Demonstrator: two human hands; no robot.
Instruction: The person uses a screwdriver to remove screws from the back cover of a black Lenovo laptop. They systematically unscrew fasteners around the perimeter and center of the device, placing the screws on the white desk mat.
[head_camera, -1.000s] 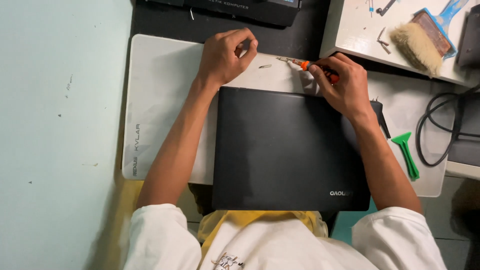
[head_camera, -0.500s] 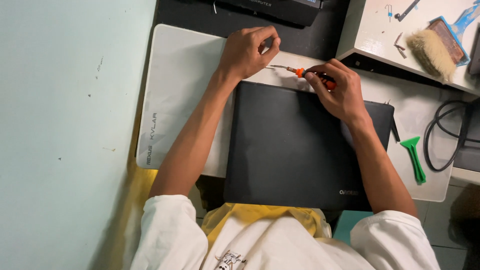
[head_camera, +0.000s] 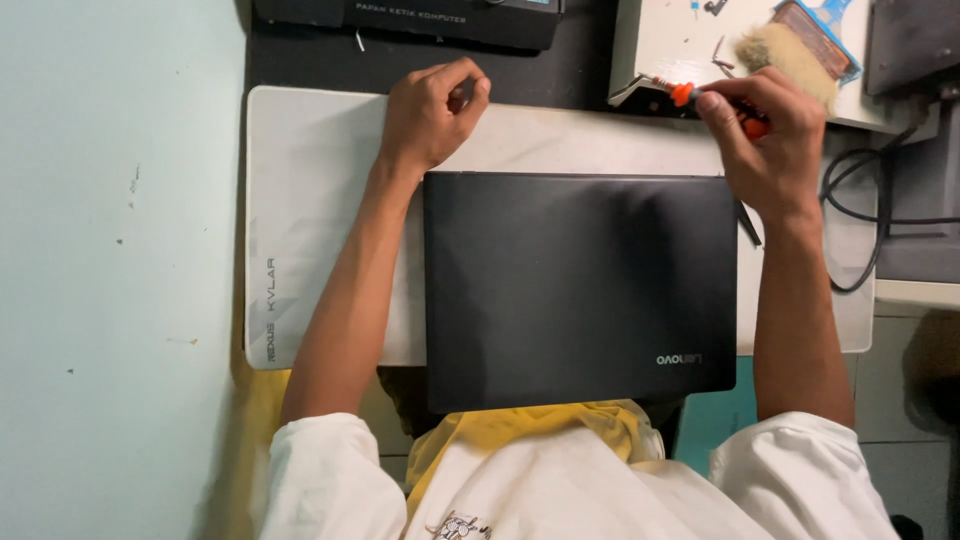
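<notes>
The closed black laptop (head_camera: 580, 285) lies on the pale mat (head_camera: 310, 230), and beyond its far right corner the right hand (head_camera: 770, 145), grip closed on an orange-handled screwdriver (head_camera: 705, 100), has swung rightward toward the tray (head_camera: 670, 45), while the left hand (head_camera: 430, 115) stays fisted beyond the far left corner.

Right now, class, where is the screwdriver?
In the head view, the screwdriver is in the right hand, past the far right corner of the closed black laptop, close to the brush on the white tray.
</notes>
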